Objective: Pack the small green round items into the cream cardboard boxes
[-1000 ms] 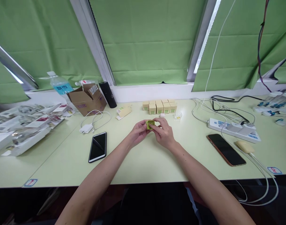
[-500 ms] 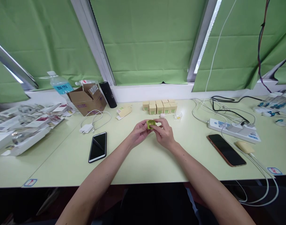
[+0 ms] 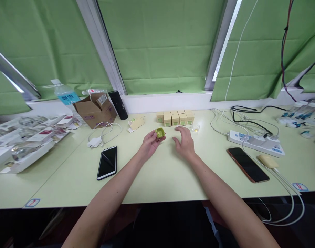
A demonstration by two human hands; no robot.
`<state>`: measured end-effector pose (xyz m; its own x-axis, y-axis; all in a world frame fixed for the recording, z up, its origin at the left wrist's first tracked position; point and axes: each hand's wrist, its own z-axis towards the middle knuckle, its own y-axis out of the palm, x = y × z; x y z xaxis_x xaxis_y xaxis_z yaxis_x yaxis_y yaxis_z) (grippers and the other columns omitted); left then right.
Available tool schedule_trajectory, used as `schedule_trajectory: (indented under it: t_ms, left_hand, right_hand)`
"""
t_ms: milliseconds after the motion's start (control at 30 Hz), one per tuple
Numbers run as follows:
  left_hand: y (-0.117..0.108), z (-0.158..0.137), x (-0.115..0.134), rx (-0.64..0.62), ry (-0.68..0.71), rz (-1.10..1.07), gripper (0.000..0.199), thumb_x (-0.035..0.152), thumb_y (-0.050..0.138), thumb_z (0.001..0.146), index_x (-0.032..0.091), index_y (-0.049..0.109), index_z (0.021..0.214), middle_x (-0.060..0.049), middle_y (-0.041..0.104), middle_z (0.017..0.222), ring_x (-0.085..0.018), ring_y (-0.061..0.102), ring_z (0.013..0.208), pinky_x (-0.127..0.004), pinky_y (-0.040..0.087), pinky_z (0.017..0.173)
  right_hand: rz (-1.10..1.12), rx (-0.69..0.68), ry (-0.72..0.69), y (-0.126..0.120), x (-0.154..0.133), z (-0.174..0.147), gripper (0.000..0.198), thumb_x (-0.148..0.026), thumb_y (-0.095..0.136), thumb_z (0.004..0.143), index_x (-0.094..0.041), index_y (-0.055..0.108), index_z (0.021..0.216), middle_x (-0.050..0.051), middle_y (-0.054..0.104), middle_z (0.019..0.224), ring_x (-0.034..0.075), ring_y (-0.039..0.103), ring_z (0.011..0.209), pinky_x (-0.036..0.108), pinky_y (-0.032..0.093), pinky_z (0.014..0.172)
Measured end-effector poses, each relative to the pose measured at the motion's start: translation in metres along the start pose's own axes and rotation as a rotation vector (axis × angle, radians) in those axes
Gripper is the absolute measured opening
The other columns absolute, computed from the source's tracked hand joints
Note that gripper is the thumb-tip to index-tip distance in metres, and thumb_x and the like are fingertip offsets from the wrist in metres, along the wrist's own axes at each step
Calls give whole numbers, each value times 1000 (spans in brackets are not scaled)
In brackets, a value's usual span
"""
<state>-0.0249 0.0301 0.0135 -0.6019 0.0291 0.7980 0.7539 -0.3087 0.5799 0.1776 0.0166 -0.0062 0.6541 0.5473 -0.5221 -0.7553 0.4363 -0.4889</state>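
In my left hand (image 3: 150, 145) is a small green square cup (image 3: 160, 133), pinched by its side with the hollow facing me. My right hand (image 3: 185, 142) is apart from it, thumb and index finger spread with nothing between them. Its index fingertip is just in front of a row of small cardboard boxes (image 3: 175, 119) with green-framed labels. A small pale object by that fingertip is mostly hidden. Right of the boxes lies a small clear plastic piece (image 3: 195, 128) with yellow inside. An unfolded box (image 3: 136, 124) lies to the left.
A phone (image 3: 107, 163) and a white charger (image 3: 94, 142) lie left; another phone (image 3: 247, 164), a power strip (image 3: 255, 142) and cables lie right. An open carton (image 3: 95, 112), a black cylinder (image 3: 118, 105) and a water bottle (image 3: 65, 92) stand at the back left.
My right hand has let go of the green cup and moved right and slightly forward, its fingers opening. My left hand has shifted a little left with the cup.
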Motion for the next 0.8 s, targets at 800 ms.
schedule_trajectory:
  t_ms: [800]
  left_hand:
    - [-6,3,-8,8,-7,15,47,38,90,76,12,74,112,-14,78,105,-23,74,102,-41,53,105]
  right_hand:
    - [-129,-53,314,42,73,44,22,-18,57,92,-21,66,112,15,59,120,26,60,106,42,54,89]
